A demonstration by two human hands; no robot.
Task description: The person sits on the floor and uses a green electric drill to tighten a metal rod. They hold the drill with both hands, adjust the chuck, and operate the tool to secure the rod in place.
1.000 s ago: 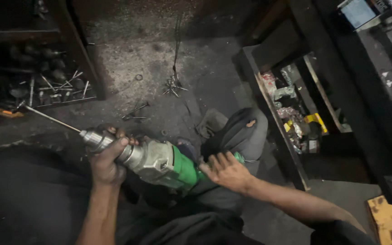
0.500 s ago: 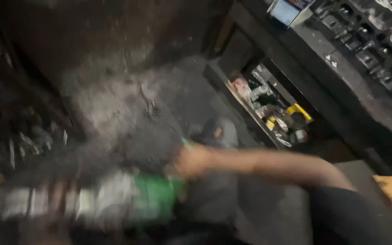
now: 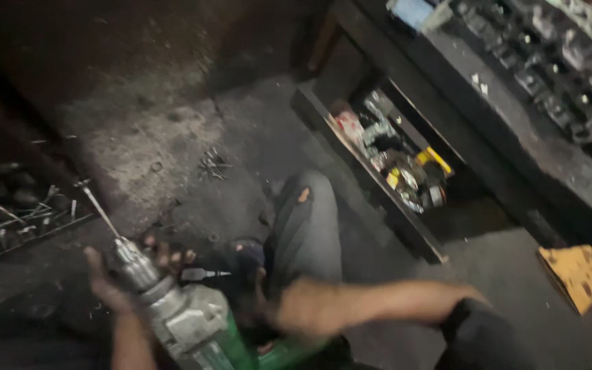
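A power drill (image 3: 193, 322) with a silver nose and green body lies across my lap at the bottom of the head view, its long thin bit (image 3: 99, 211) pointing up and left. My left hand (image 3: 114, 277) wraps around the chuck at the front of the drill. A small chuck key (image 3: 203, 275) sticks out beside the chuck. My right hand (image 3: 255, 301) is blurred and sits by the rear of the drill; its forearm runs off to the right. My bent knee in grey trousers (image 3: 306, 226) rises behind the drill.
A dirty concrete floor (image 3: 173, 137) spreads ahead with a small pile of metal scraps (image 3: 212, 163). A low shelf of loose parts (image 3: 395, 161) stands on the right under a dark workbench (image 3: 515, 103). Metal rods (image 3: 15, 216) lie at left. A yellow board (image 3: 577, 274) sits at right.
The view swung and blurred, then steadied. The drill now points more upward, with its bit raised. My left hand still grips the chuck; my right hand shifted along the drill's rear.
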